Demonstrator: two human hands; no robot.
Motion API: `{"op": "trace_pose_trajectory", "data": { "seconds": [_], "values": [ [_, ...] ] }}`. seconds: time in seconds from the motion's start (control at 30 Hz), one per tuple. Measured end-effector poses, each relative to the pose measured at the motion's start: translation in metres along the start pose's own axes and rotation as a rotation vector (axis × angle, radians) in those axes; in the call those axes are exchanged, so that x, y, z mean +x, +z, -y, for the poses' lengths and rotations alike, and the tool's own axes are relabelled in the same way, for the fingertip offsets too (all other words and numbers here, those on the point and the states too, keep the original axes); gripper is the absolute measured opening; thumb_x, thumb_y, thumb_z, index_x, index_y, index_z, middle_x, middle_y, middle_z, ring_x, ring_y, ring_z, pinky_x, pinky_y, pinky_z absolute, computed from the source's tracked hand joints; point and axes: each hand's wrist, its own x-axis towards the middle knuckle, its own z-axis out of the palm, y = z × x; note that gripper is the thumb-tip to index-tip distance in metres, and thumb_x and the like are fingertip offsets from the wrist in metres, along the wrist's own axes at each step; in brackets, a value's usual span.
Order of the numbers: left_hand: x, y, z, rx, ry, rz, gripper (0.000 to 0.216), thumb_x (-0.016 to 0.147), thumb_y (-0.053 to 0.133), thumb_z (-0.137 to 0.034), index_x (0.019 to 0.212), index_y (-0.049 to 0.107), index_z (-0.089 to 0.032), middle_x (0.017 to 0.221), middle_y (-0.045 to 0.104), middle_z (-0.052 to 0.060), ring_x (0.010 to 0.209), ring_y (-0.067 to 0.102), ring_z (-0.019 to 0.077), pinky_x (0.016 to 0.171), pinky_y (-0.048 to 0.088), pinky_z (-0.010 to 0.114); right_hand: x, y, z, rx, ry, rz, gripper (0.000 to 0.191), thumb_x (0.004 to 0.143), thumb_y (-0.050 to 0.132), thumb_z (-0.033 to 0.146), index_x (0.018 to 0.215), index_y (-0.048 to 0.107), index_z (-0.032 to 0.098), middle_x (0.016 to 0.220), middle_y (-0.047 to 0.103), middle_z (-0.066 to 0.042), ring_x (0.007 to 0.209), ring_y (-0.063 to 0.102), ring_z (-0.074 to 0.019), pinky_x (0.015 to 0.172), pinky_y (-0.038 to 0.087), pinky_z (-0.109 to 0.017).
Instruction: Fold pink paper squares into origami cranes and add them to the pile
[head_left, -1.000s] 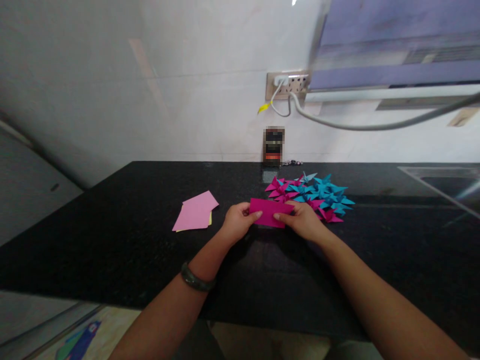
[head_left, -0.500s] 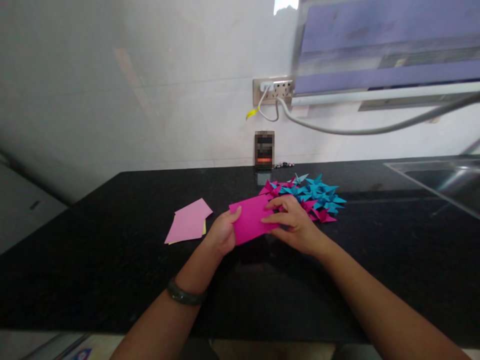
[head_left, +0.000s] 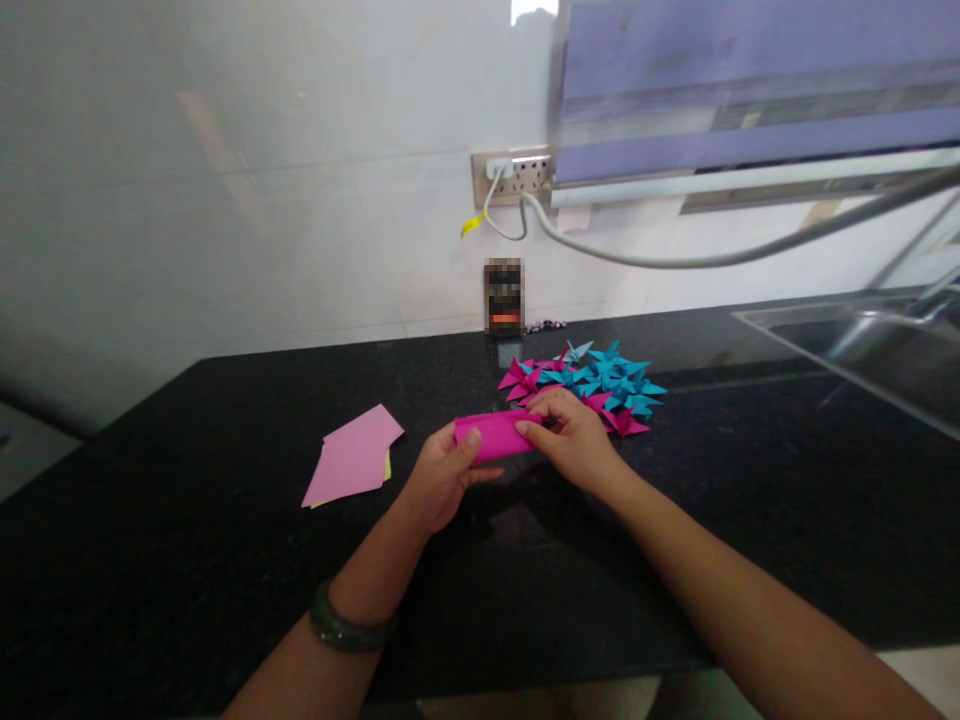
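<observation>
A magenta paper sheet [head_left: 491, 436] is bent over into a narrow, rounded band just above the black countertop [head_left: 225, 560]. My left hand [head_left: 439, 475] pinches its left end with thumb on top. At its right end my right hand [head_left: 574, 440] grips it with curled fingers. Directly behind my right hand lies a heap of folded paper stars [head_left: 600, 380] in magenta and teal.
A small stack of light pink and yellow sheets [head_left: 351, 462] lies to the left of my hands. A small dark object [head_left: 504, 296] leans against the white wall under a socket strip [head_left: 511, 175] with a white cable. A steel sink [head_left: 870, 345] sits at far right.
The magenta sheet, held flat and open half a second ago, is now folded over into a narrow band. The view has shifted, so everything sits further left in frame.
</observation>
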Motion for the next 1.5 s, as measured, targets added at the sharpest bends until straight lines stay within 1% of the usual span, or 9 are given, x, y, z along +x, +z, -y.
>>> {"op": "trace_pose_trajectory", "data": {
  "seconds": [0.1,0.2,0.3,0.4,0.47,0.6,0.7,0.83,1.5],
  "values": [
    [-0.001,0.003,0.002,0.067,0.006,-0.081,0.039,0.062,0.074,-0.028,0.094,0.06,-0.011,0.091,0.067,0.008,0.078,0.064,0.0176,0.061,0.055,0.025,-0.001,0.002,0.006,0.049,0.109,-0.028,0.016,0.065,0.067,0.027,0.07,0.055,0.018,0.077,0.055,-0.003,0.075,0.051,-0.0163,0.071,0.042,-0.032],
    [0.0,0.005,0.002,0.038,0.01,-0.118,0.036,0.063,0.073,-0.027,0.093,0.061,-0.01,0.086,0.067,0.007,0.073,0.064,0.0149,0.059,0.055,0.023,-0.002,0.005,0.011,0.245,0.343,-0.036,0.039,0.059,0.071,0.035,0.088,0.053,0.017,0.077,0.053,-0.001,0.064,0.049,-0.013,0.058,0.041,-0.027],
    [0.001,0.006,0.003,0.033,0.017,-0.128,0.036,0.063,0.073,-0.027,0.092,0.061,-0.01,0.085,0.068,0.007,0.071,0.063,0.0139,0.058,0.054,0.022,-0.003,0.005,0.014,0.405,0.474,0.097,0.031,0.063,0.066,0.042,0.074,0.051,0.016,0.062,0.047,0.003,0.049,0.04,-0.0083,0.045,0.032,-0.022],
    [0.003,0.004,0.005,0.085,0.012,-0.139,0.037,0.063,0.072,-0.03,0.094,0.062,-0.01,0.085,0.068,0.007,0.073,0.063,0.0147,0.061,0.053,0.023,-0.003,0.004,0.011,0.377,0.443,0.127,0.031,0.067,0.062,0.041,0.058,0.045,0.017,0.052,0.04,0.005,0.044,0.033,-0.0064,0.044,0.026,-0.022],
    [0.004,0.001,0.006,0.172,0.058,-0.179,0.04,0.062,0.073,-0.031,0.096,0.063,-0.012,0.087,0.068,0.007,0.073,0.063,0.0148,0.064,0.052,0.024,-0.003,0.003,0.009,0.34,0.401,0.116,0.03,0.068,0.061,0.039,0.057,0.045,0.017,0.052,0.041,0.005,0.047,0.034,-0.0071,0.046,0.027,-0.022],
    [0.007,-0.005,0.007,0.39,0.158,-0.263,0.044,0.057,0.076,-0.031,0.097,0.065,-0.015,0.084,0.069,0.004,0.069,0.062,0.0143,0.064,0.049,0.024,-0.003,0.003,0.005,0.288,0.382,0.196,0.028,0.068,0.06,0.038,0.057,0.047,0.016,0.053,0.042,0.004,0.049,0.036,-0.0079,0.049,0.029,-0.023],
    [0.007,-0.008,0.005,0.538,0.143,-0.252,0.034,0.057,0.074,-0.032,0.086,0.068,-0.015,0.074,0.069,0.004,0.064,0.061,0.0152,0.059,0.047,0.024,-0.004,0.003,0.003,0.269,0.382,0.25,0.028,0.068,0.061,0.038,0.058,0.048,0.016,0.053,0.043,0.004,0.048,0.036,-0.0076,0.048,0.029,-0.022],
    [0.006,-0.007,0.004,0.692,0.176,-0.223,0.021,0.06,0.071,-0.031,0.076,0.07,-0.017,0.072,0.07,0.003,0.064,0.061,0.0164,0.059,0.045,0.025,-0.005,0.004,0.001,0.27,0.381,0.253,0.028,0.067,0.062,0.038,0.059,0.048,0.016,0.052,0.044,0.004,0.048,0.037,-0.0075,0.046,0.028,-0.021],
    [0.006,-0.007,0.001,0.832,0.245,-0.216,0.016,0.066,0.064,-0.032,0.07,0.071,-0.019,0.068,0.07,0.003,0.064,0.061,0.0172,0.061,0.045,0.026,-0.004,0.004,0.001,0.195,0.366,0.257,0.034,0.071,0.056,0.045,0.056,0.045,0.017,0.052,0.039,0.005,0.049,0.033,-0.0082,0.048,0.027,-0.022]
  ]
}}
